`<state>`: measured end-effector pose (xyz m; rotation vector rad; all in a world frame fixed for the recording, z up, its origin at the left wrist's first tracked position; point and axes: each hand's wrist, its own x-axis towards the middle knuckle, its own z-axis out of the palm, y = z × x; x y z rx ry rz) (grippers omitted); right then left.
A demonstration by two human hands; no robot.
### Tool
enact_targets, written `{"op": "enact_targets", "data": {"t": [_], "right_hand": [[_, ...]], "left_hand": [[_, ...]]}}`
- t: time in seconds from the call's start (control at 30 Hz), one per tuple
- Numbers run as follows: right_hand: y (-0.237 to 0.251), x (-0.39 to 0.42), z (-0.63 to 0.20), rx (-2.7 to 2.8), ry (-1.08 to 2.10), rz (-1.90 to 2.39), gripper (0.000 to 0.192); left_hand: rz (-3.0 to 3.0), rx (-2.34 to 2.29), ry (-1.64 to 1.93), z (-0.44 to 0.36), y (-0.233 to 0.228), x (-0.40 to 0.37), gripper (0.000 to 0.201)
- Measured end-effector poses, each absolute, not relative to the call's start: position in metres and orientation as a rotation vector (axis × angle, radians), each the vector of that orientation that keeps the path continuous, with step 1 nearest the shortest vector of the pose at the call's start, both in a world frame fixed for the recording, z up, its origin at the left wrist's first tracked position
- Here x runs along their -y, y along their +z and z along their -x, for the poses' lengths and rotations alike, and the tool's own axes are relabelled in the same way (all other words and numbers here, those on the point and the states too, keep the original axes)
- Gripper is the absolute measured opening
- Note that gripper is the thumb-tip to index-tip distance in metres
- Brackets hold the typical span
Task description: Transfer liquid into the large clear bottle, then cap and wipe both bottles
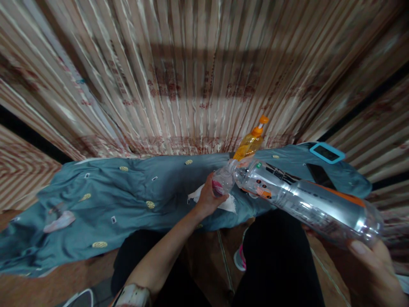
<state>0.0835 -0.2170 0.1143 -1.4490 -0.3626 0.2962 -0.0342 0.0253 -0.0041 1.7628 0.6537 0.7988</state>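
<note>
My left hand (208,198) is wrapped round a small clear plastic bottle (224,179) with a pink label, above the cloth-covered surface. In my right hand (372,260), at the lower right, is the base end of a large clear plastic bottle (297,198) with a silver, black and orange label. The large bottle is tilted, its neck down to the left and meeting the small bottle's mouth. Whether liquid passes between them I cannot tell. A white tissue (228,204) lies beneath my left hand.
A pump bottle of orange liquid (248,145) stands behind the two bottles. At the right lie a blue-framed device (327,152) and a dark phone (320,175). A crumpled clear-and-pinkish item (59,221) lies on the green-blue cloth (128,192) at the left. Pleated curtains (191,76) hang behind.
</note>
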Motion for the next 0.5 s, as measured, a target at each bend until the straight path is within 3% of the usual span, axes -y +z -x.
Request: {"op": "enact_targets", "data": {"t": [0.5], "right_hand": [[0.1172,0.2152,-0.0808,0.329,0.288,1.428,0.072]], "left_hand": [[-1.746,-0.655,0.784,0.0335,-0.0053,-0.0256,0.085]]}}
